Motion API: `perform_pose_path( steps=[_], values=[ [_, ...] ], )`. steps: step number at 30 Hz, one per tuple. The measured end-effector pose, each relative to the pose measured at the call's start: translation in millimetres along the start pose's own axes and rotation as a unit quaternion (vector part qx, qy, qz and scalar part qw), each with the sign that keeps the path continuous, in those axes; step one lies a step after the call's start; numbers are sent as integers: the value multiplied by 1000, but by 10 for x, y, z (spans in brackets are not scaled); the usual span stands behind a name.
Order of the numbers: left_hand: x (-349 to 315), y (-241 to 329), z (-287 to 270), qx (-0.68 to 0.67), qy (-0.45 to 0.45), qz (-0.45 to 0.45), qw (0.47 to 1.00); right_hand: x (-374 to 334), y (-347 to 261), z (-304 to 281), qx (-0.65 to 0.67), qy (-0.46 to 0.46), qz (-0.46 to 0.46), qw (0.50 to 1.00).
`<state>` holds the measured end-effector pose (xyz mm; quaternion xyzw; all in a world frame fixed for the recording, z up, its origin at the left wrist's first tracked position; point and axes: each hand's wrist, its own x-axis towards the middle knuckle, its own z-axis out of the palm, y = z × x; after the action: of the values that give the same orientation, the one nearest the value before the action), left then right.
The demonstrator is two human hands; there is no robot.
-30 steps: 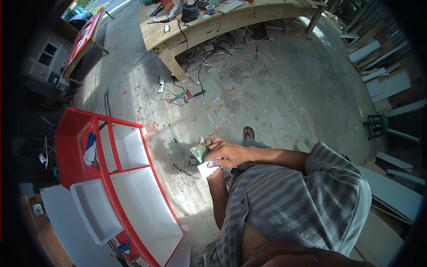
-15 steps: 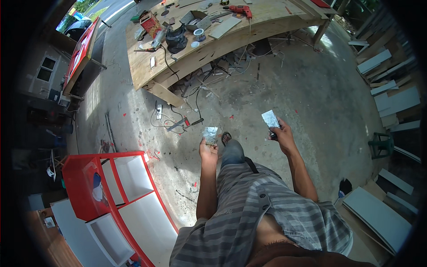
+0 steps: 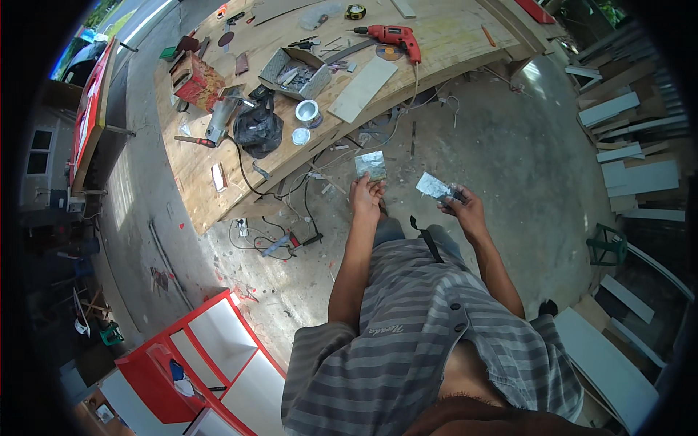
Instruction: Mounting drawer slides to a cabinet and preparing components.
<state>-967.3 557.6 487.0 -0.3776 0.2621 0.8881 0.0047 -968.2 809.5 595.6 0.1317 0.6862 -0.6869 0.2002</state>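
My left hand (image 3: 366, 198) is closed on the lower edge of a small flat square scraper (image 3: 371, 164), its face smeared with white paste. To its right, my right hand (image 3: 469, 212) grips a second flat putty scraper (image 3: 433, 185), likewise coated in white, with a dark part under the fingers. The two scrapers are apart, both held over the floor in front of my body, just short of the workbench edge. On the bench, an open tin (image 3: 308, 112) with a whitish rim stands beside a round lid (image 3: 300, 136).
The plywood workbench (image 3: 211, 207) carries a red drill (image 3: 392, 40), an angle grinder (image 3: 219, 120), a black bag (image 3: 258, 129), a box of bits (image 3: 294, 71) and a board (image 3: 363, 89). Cables and a clamp (image 3: 280, 243) lie below. A red-and-white cabinet (image 3: 218, 330) stands left, stacked boards (image 3: 614, 363) right.
I have moved forward, so the workbench is nearer and larger in view. Both scrapers remain in my hands and have come closer together, the right one now tilted more sideways.
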Motion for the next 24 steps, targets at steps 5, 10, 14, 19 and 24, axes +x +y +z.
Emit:
perform_pose_path(
  steps=[5,10,14,19,24],
  values=[
    [453,495,761,3,7,31,999,1100,-430,116,-80,27,-19,996],
    [862,676,921,-63,62,68,994,2224,-727,421,-68,-75,10,995],
    [1283,579,1064,-93,134,76,984,3119,-865,745,-17,-160,74,984],
    [1754,289,1451,-110,183,113,971,4109,-857,871,-33,-243,87,966],
    [2014,152,1623,-84,232,137,959,4807,-1232,929,-387,-350,-76,850]
  ],
)
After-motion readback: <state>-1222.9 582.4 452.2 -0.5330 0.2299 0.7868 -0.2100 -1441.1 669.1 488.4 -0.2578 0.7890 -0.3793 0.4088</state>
